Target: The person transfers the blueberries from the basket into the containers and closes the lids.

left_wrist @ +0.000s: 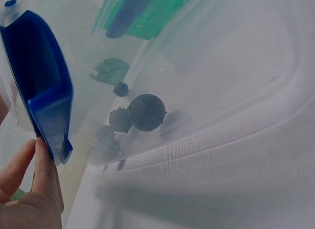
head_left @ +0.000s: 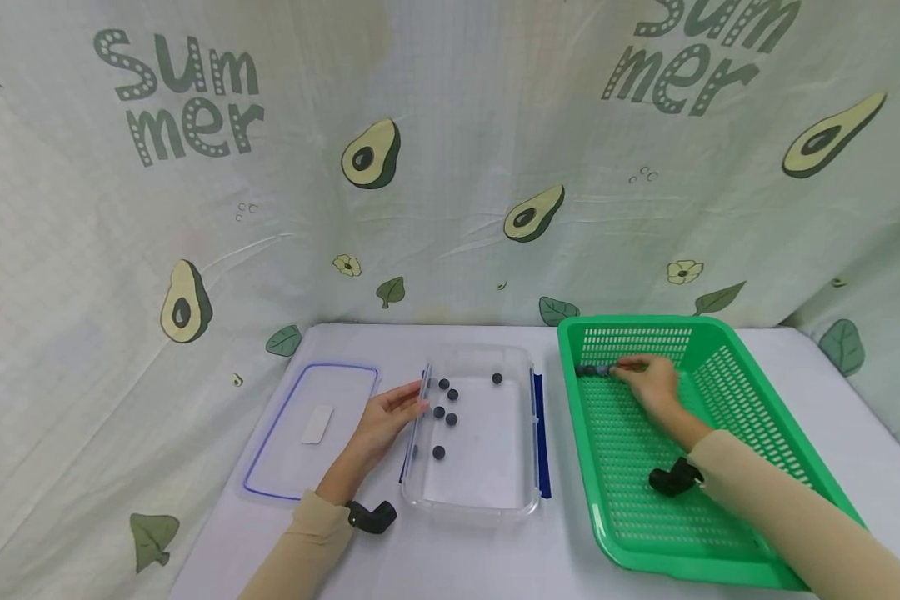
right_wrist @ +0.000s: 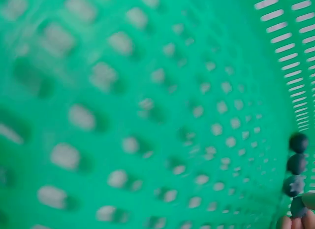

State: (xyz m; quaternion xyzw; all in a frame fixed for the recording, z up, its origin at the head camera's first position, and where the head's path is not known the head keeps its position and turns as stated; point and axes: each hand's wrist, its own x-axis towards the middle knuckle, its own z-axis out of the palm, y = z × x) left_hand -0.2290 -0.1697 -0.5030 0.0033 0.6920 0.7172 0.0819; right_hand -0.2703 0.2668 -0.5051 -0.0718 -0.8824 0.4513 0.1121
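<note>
A clear plastic container [head_left: 471,507] with blue side latches stands mid-table, several dark blueberries [head_left: 452,419] scattered inside, mostly along its left side. My left hand [head_left: 386,421] holds its left wall; in the left wrist view the fingertips touch the end of the blue latch [left_wrist: 51,91]. Inside the green basket [head_left: 598,508], my right hand [head_left: 654,387] reaches to the far left corner. Its fingertips pinch a blueberry [right_wrist: 298,207] at the near end of a short row of blueberries [right_wrist: 297,164], seen in the right wrist view.
A clear lid with a blue seal [head_left: 285,433] and a white label lies left of the container. The slotted basket walls rise around my right hand. Behind the white table [head_left: 480,567] hangs a cloth [head_left: 450,167] printed with avocados.
</note>
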